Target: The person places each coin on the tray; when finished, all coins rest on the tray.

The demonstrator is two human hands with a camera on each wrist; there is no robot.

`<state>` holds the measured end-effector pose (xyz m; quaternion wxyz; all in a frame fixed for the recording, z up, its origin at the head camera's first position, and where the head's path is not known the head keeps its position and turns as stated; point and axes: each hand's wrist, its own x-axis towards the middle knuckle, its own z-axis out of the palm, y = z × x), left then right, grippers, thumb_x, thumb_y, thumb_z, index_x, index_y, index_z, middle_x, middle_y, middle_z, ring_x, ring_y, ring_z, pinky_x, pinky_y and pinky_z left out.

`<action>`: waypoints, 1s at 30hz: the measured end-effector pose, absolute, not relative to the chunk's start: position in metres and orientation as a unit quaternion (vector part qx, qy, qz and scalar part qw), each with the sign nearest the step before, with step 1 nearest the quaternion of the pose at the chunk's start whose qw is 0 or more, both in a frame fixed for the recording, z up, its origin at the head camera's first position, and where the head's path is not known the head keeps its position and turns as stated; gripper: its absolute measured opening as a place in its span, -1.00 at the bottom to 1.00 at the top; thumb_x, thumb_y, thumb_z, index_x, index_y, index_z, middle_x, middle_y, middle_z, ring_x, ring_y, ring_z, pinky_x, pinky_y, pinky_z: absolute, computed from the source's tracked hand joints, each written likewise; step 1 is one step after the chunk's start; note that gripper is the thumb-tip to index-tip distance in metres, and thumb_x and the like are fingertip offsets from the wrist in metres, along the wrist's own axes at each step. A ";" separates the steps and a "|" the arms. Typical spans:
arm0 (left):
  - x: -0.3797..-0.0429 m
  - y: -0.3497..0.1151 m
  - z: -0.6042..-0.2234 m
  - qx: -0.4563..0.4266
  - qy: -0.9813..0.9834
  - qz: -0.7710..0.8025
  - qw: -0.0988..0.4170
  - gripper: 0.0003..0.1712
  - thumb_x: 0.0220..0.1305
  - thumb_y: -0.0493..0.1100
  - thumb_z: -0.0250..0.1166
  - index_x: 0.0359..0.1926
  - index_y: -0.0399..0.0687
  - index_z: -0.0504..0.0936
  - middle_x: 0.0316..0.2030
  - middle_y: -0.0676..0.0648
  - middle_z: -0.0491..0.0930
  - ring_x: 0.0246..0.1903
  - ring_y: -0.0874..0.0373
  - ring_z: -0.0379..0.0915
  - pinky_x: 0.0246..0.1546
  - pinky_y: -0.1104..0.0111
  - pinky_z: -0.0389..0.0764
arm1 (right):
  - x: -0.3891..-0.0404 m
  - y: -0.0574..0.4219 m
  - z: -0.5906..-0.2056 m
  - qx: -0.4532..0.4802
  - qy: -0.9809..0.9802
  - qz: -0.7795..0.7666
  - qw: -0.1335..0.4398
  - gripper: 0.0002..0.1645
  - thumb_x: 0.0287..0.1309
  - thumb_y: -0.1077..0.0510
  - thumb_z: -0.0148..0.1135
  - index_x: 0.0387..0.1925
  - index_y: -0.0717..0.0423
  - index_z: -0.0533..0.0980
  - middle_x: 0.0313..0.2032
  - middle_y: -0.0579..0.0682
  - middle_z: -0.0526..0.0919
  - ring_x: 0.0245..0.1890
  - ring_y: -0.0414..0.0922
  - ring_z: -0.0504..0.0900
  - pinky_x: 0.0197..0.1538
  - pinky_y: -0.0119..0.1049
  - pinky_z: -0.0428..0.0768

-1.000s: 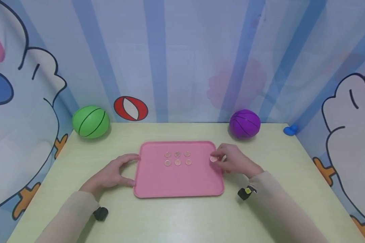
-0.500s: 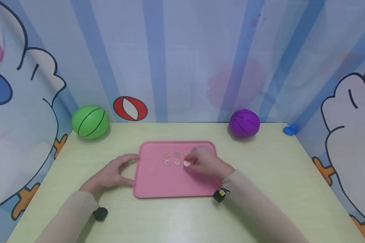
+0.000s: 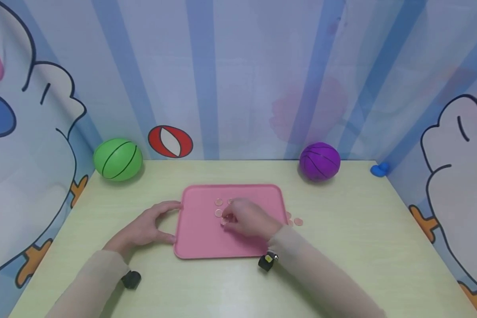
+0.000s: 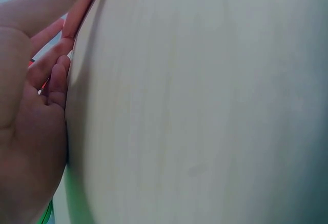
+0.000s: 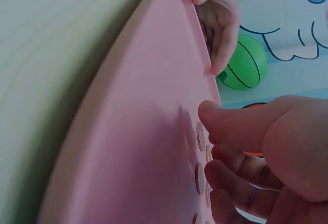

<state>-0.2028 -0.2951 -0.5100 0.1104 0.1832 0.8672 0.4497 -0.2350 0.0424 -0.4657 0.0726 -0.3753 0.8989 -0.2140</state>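
A pink tray (image 3: 198,240) lies on the table with small round coins (image 3: 218,202) set in two rows on it. My right hand (image 3: 249,218) is over the tray and pinches a coin (image 3: 224,221) between thumb and fingertips, just in front of the rows. It covers part of both rows in the head view. In the right wrist view several coins (image 5: 200,179) lie beside my fingers; the pinched coin is hard to make out there. My left hand (image 3: 145,227) rests at the tray's left edge, thumb and fingers spread and touching the rim.
Several more coins (image 3: 298,221) lie on the table against the tray's right side, partly hidden by the sleeve. Behind stand a green ball (image 3: 118,160) at left and a purple ball (image 3: 319,161) at right. A small blue object (image 3: 379,170) sits in the far right corner.
My right hand has moved left with the coin, from the tray's right edge across to the front of the rows. Coins right of the tray have come into view. The left hand stays still.
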 end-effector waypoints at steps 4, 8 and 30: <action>-0.203 -0.295 -0.511 0.185 0.867 0.450 0.110 0.14 -0.12 0.04 0.75 0.51 0.15 0.41 0.54 -0.08 0.30 0.57 -0.21 0.06 0.54 -0.32 0.05 | -0.233 0.036 -0.466 -0.370 0.901 -0.212 0.085 -0.83 0.22 0.07 0.54 -0.17 0.00 0.76 -0.41 -0.27 0.62 -0.35 -0.28 0.53 -0.13 -0.37 0.58; -0.203 -0.295 -0.510 0.187 0.866 0.452 0.109 0.14 -0.12 0.04 0.75 0.51 0.14 0.42 0.54 -0.09 0.30 0.57 -0.21 0.06 0.54 -0.32 0.04 | -0.233 0.032 -0.467 -0.364 0.902 -0.211 0.095 -0.93 0.25 0.09 0.51 -0.27 -0.05 0.74 -0.48 -0.30 0.59 -0.38 -0.26 0.52 0.00 -0.29 0.59; -0.204 -0.295 -0.511 0.169 0.875 0.439 0.115 0.12 -0.10 0.05 0.74 0.51 0.23 0.42 0.54 -0.07 0.29 0.57 -0.20 0.05 0.54 -0.33 0.02 | -0.228 0.027 -0.474 -0.342 0.914 -0.205 0.071 -0.89 0.26 0.09 0.50 -0.19 -0.03 0.75 -0.28 -0.22 0.75 -0.19 -0.28 0.57 0.03 -0.31 0.65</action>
